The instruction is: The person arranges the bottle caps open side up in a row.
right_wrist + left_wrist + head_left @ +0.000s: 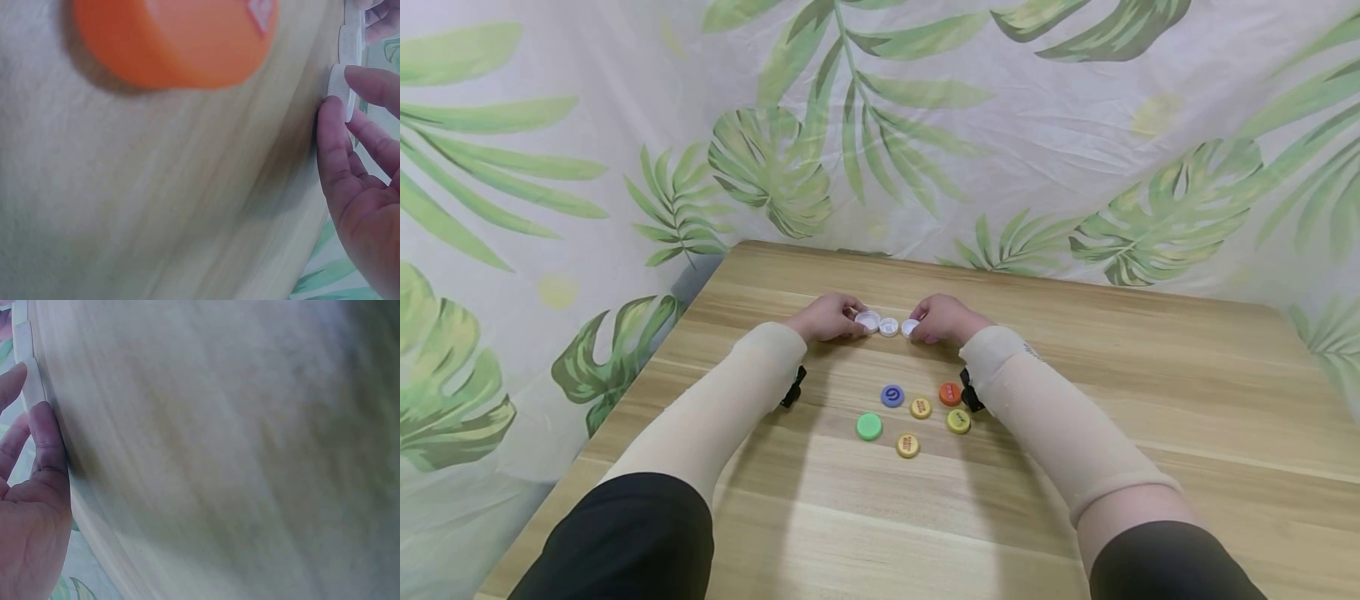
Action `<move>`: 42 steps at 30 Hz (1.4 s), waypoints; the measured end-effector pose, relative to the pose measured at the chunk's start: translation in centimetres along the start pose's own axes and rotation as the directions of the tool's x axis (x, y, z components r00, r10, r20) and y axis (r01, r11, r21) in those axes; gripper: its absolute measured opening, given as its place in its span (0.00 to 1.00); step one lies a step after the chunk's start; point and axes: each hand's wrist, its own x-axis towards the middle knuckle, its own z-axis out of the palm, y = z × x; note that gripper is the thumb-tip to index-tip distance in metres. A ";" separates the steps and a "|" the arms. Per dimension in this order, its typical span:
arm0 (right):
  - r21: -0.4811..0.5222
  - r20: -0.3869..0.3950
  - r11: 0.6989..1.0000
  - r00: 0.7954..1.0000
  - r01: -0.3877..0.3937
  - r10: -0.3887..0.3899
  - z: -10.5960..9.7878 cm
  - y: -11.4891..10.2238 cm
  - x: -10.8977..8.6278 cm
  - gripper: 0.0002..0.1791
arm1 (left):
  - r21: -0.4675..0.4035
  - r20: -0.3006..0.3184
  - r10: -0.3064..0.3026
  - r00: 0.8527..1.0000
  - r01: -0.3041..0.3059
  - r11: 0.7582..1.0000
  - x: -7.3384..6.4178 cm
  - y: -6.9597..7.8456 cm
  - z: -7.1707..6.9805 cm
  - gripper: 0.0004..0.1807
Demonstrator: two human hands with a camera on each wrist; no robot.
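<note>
Three white bottle caps lie in a row toward the back of the wooden table. My left hand point(832, 317) pinches the larger left cap point(868, 322) between thumb and fingers; the left wrist view shows that cap point(34, 384) edge-on. Right beside it sits the smaller middle cap point(889, 327), which no hand holds. On the other side my right hand point(946, 319) pinches the right-hand cap point(910, 327). In the right wrist view, the ribbed side of this cap point(338, 84) shows between thumb and fingertips.
Nearer me lie a blue cap point(892, 396), a green cap point(869, 427), an orange-red cap point(950, 393), a yellow cap point(958, 421) and two tan caps, one at the front point(907, 445). A leaf-print cloth point(925, 167) hangs behind the table point(1150, 375).
</note>
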 end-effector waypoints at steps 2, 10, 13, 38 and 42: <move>-0.011 0.001 1.000 1.000 -0.004 0.004 0.0 -0.1 -0.1 0.19 | 0.004 0.000 0.003 1.000 -0.003 1.000 0.1 -0.1 0.0 0.26; -0.038 -0.004 0.999 1.000 -0.011 0.011 0.2 -0.3 -0.1 0.19 | 0.001 0.000 0.002 1.000 -0.002 1.000 0.2 -0.2 -0.1 0.26; -0.052 -0.005 0.999 1.000 -0.012 0.012 0.1 -0.4 -0.2 0.19 | 0.002 -0.002 0.004 1.000 -0.004 1.000 0.3 -0.2 -0.1 0.26; 0.094 0.180 0.996 0.983 0.009 -0.026 -1.1 0.4 -3.8 0.16 | -0.014 -0.008 -0.001 1.000 0.001 1.000 0.0 -0.1 0.1 0.27; 0.081 0.260 0.997 0.965 0.014 -0.035 -1.2 1.1 -4.8 0.17 | -0.003 -0.006 0.001 1.000 -0.001 1.000 0.1 -0.2 0.0 0.27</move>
